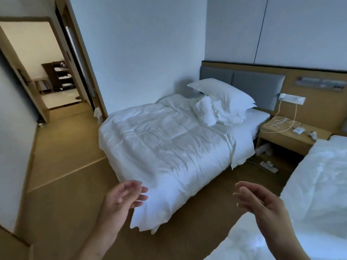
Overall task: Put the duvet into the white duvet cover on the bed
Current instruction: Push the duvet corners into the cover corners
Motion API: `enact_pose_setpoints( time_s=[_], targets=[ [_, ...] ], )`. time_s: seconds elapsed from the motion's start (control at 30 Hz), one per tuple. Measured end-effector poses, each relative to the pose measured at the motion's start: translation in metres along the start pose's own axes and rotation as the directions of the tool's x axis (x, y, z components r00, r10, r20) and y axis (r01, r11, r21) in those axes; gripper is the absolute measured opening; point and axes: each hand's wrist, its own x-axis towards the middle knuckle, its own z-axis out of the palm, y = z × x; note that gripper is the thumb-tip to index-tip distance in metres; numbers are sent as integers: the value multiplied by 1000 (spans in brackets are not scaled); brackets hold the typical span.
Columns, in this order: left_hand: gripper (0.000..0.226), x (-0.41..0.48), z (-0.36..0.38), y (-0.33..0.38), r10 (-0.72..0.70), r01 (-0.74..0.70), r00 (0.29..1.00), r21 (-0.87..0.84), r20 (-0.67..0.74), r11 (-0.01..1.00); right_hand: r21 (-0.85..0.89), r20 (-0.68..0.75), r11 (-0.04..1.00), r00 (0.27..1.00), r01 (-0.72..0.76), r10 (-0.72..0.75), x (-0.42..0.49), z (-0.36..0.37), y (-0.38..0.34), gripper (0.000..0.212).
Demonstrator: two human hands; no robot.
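A white duvet in its white cover [169,147] lies spread and wrinkled over the single bed, its near corner hanging down to the floor. Two white pillows [223,98] lean at the grey headboard [259,85]. My left hand [124,196] is raised in front of the bed's foot corner, fingers relaxed and apart, holding nothing. My right hand [257,199] is raised at the same height to the right, palm facing left, fingers straight, also holding nothing. Neither hand touches the bedding.
A second bed with white bedding [319,184] fills the right foreground. Between the beds stands a wooden nightstand [289,134] with cables, and a power strip [268,166] lies on the floor. An open doorway [56,76] is at the left.
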Motion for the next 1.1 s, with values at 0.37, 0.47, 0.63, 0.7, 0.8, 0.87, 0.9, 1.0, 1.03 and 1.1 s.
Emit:
enact_pose_setpoints(
  time_s=[0.37, 0.47, 0.63, 0.7, 0.8, 0.87, 0.9, 1.0, 1.03, 1.1],
  targets=[
    [23, 316, 76, -48, 23, -12, 906, -28, 422, 1000, 41, -455, 992, 882, -118, 124, 149, 67, 41, 27],
    [19, 370, 122, -70, -19, 13, 837, 16, 546, 1000, 35, -575, 994, 811, -106, 107, 179, 63, 48, 17],
    [29, 454, 221, -91, -75, -12, 627, 105, 775, 994, 35, -736, 991, 668, -127, 111, 242, 34, 81, 15],
    [37, 491, 273, -92, -55, -72, 567, 116, 822, 991, 42, -774, 990, 622, -137, 119, 278, 15, 94, 11],
    [38, 538, 354, -91, -28, -104, 534, 98, 845, 990, 43, -802, 986, 582, -162, 130, 335, -18, 107, 9],
    [32, 563, 405, -92, -14, -101, 508, 76, 861, 992, 38, -811, 986, 571, -161, 124, 376, -38, 111, 8],
    [28, 574, 431, -93, -4, -94, 496, 58, 868, 994, 26, -816, 988, 567, -155, 110, 397, -49, 111, 8],
    [26, 601, 498, -111, -35, -59, 488, 72, 872, 996, 8, -834, 983, 542, -185, 109, 454, -81, 116, 7],
    [28, 608, 517, -118, -56, -33, 484, 83, 873, 996, 14, -839, 983, 532, -186, 113, 470, -89, 118, 7],
    [30, 621, 556, -133, -99, 22, 475, 100, 874, 995, 27, -860, 985, 499, -171, 110, 501, -107, 124, 7]
  ],
)
